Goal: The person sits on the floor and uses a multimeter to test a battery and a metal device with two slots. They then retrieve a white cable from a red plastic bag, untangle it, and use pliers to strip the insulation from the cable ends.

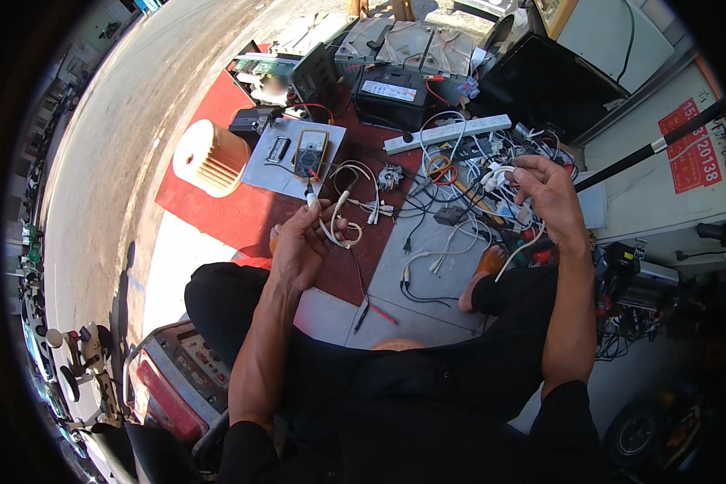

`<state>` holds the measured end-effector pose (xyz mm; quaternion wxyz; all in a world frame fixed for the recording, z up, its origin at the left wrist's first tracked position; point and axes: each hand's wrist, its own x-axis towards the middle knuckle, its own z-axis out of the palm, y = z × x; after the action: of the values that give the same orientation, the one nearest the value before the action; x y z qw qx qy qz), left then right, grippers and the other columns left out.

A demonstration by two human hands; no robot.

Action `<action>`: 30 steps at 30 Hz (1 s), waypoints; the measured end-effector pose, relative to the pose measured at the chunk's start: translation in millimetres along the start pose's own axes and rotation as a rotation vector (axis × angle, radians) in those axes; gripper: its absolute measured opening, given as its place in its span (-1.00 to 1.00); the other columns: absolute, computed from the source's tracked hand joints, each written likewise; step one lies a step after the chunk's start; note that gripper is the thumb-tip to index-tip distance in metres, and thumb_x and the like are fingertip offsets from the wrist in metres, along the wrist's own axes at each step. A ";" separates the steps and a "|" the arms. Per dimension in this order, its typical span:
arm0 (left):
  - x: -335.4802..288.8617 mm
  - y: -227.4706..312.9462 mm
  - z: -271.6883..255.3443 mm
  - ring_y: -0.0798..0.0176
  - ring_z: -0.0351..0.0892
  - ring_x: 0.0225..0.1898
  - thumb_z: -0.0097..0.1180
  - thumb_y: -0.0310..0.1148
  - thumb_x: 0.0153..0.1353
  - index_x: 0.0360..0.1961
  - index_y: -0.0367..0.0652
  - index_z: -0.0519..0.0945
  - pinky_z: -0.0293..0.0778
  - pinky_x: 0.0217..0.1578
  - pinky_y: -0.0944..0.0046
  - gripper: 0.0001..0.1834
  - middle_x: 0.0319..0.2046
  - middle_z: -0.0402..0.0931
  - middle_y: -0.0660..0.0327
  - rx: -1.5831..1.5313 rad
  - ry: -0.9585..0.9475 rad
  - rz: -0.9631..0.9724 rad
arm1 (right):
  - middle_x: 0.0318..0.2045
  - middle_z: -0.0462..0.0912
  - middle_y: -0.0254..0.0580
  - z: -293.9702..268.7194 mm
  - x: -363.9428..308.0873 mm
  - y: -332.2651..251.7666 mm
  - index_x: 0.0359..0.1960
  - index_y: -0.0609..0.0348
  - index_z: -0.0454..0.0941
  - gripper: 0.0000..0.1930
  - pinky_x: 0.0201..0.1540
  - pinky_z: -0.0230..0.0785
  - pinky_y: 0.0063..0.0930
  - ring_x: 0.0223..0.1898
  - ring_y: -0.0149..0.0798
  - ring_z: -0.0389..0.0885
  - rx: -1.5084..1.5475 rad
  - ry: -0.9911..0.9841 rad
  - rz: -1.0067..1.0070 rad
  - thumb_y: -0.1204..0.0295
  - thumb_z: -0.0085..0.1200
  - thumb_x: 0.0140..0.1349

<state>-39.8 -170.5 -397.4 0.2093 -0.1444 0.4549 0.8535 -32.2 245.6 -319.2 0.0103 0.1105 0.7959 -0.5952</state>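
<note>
My left hand (301,242) is closed round a white cable (331,230) whose plug end sticks up past the fingertips, just below a yellow-edged multimeter (310,153). The multimeter lies on a pale grey board (278,179). Off to the right, my right hand (547,194) is raised with thumb and fingers pinched on a white cord (498,177), above a tangled heap of cables and adapters (480,157). Red and black test probes (383,315) rest on the floor between my legs. Several white connector leads (375,211) trail across the red mat (351,270).
A white power strip (452,133) lies behind the cables, near a black battery (391,97) with clip leads. A ribbed beige tub (210,157) stands at the left. Dark flat screens (540,81) lean at the back right. Beside my left leg sits a grey-and-red machine (181,379).
</note>
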 end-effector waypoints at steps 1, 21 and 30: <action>0.5 0.2 -0.4 0.21 0.75 -0.08 -0.02 -0.14 0.64 0.14 -0.24 0.54 0.68 -0.05 0.18 -0.64 -0.02 0.65 0.12 -0.005 0.002 0.001 | -0.05 0.79 -0.02 0.9 0.6 2.3 0.21 0.47 0.57 -0.63 -0.27 0.50 -0.54 -0.37 -0.44 0.62 0.032 -0.032 0.001 0.45 0.14 0.49; -6.7 19.0 -0.7 0.21 0.76 -0.13 0.05 -0.18 0.61 0.20 -0.36 0.52 0.65 -0.14 0.24 -0.58 0.05 0.69 0.00 -0.111 0.013 0.061 | -0.09 0.78 0.02 91.5 14.1 103.9 0.20 0.47 0.54 -0.67 -0.45 0.49 -0.52 -0.30 -0.34 0.75 0.114 -0.461 0.249 0.53 0.07 0.49; -5.0 22.0 -10.2 0.21 0.76 -0.14 0.09 -0.19 0.59 0.15 -0.36 0.52 0.65 -0.16 0.25 -0.60 0.01 0.67 0.04 -0.126 0.040 0.070 | -0.15 0.73 -0.01 102.3 19.8 365.9 0.31 0.31 0.50 -0.58 -0.44 0.53 -0.38 -0.31 -0.13 0.78 -0.241 -0.153 0.800 0.62 0.05 0.43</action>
<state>-45.7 -191.1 -384.9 0.1607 -0.1581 0.4090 0.8842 5.5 249.4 -697.8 0.3124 0.3640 0.7512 -0.4535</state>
